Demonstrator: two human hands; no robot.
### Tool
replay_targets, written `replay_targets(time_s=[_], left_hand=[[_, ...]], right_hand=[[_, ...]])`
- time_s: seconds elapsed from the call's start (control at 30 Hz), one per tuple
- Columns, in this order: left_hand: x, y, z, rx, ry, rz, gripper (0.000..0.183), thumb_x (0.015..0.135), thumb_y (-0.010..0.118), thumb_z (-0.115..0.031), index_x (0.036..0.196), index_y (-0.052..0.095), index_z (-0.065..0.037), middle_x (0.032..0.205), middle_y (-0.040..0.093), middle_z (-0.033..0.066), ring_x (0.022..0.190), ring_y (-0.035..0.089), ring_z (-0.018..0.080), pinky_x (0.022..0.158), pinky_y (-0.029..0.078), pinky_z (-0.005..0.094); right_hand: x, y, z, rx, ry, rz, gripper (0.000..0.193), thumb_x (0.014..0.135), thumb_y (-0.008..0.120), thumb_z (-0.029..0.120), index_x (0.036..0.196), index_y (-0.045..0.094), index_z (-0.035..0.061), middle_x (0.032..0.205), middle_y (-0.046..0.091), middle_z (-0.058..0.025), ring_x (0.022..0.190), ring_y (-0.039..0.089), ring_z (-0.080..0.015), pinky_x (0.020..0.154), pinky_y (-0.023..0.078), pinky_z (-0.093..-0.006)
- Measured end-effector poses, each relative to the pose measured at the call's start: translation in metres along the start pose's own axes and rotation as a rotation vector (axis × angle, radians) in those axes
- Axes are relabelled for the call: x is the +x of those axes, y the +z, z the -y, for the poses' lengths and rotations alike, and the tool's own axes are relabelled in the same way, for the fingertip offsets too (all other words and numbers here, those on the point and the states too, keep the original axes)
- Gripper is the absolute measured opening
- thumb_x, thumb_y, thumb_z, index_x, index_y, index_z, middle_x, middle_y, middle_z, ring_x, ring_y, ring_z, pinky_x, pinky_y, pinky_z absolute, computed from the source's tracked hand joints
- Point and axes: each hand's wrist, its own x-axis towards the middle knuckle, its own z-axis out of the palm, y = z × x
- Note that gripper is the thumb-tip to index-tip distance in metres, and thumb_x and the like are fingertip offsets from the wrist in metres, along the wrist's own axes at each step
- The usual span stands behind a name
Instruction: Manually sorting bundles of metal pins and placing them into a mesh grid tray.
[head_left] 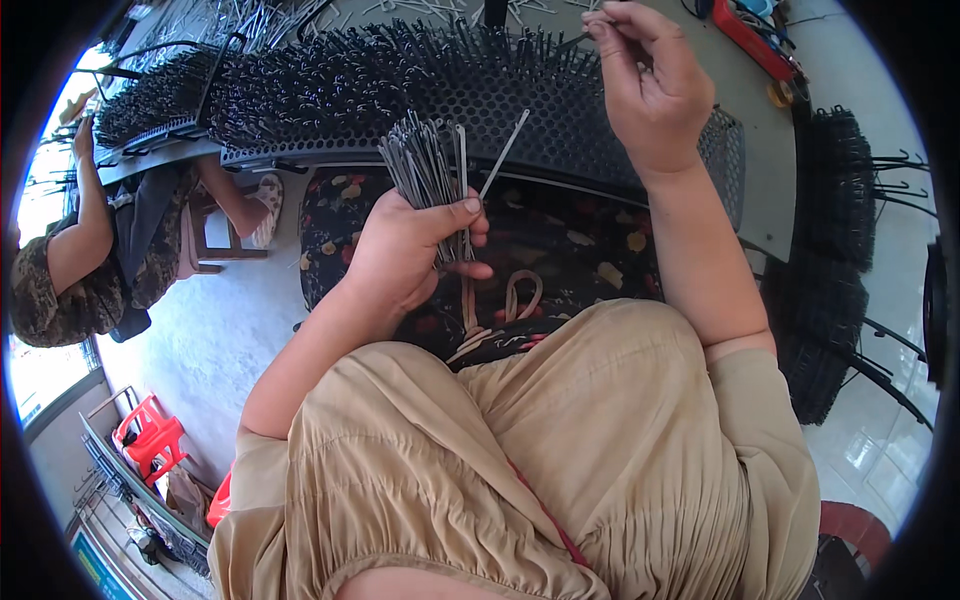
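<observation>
Our left hand point(410, 240) wraps the metal rods point(424, 165) at eleven o'clock; right hand point(655, 90), one o'clock, fingers curled, can't tell if holding. We judge rods light, stiff, slippery; best held mid-bundle.

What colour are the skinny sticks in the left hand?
The skinny sticks in the left hand look silvery grey, best seen in the head view.

Silver-grey rods point(420, 165) are set off against a black rack point(560, 130) patterned with round holes; black cloth point(570, 255) is printed with red and cream flowers, a garment point(400, 450) coloured plain tan.
</observation>
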Motion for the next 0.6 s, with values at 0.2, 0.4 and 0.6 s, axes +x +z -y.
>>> replay_targets(time_s=[0.2, 0.4, 0.6], left_hand=[[0.002, -0.005, 0.001, 0.007, -0.01, 0.027, 0.009, 0.089, 0.063, -0.007, 0.095, 0.062, -0.002, 0.08, 0.062, 0.0065, 0.072, 0.062, 0.017, 0.054, 0.059, 0.0368], [0.005, -0.005, 0.003, 0.004, 0.003, 0.048, 0.008, 0.089, 0.063, -0.007, 0.095, 0.062, -0.002, 0.08, 0.062, 0.0062, 0.072, 0.062, 0.0168, 0.054, 0.059, 0.0371], [0.005, -0.003, 0.0, 0.028, 0.004, 0.034, 0.008, 0.089, 0.063, -0.007, 0.096, 0.063, -0.003, 0.08, 0.063, 0.0059, 0.072, 0.062, 0.0165, 0.054, 0.059, 0.0371]], right_hand=[[-0.014, 0.003, -0.001, 0.071, 0.186, 0.082, 0.017, 0.088, 0.066, -0.002, 0.104, 0.063, 0.0, 0.089, 0.071, -0.0085, 0.08, 0.069, -0.0114, 0.072, 0.055, -0.0214], [-0.01, -0.004, -0.002, 0.067, 0.218, 0.125, 0.015, 0.086, 0.068, -0.002, 0.1, 0.066, 0.0006, 0.09, 0.072, -0.0068, 0.083, 0.07, -0.0111, 0.076, 0.055, -0.0212], [0.002, -0.009, 0.006, 0.075, 0.265, 0.249, 0.014, 0.087, 0.067, 0.001, 0.101, 0.067, 0.0002, 0.09, 0.072, -0.0067, 0.084, 0.069, -0.0104, 0.077, 0.054, -0.0219]])
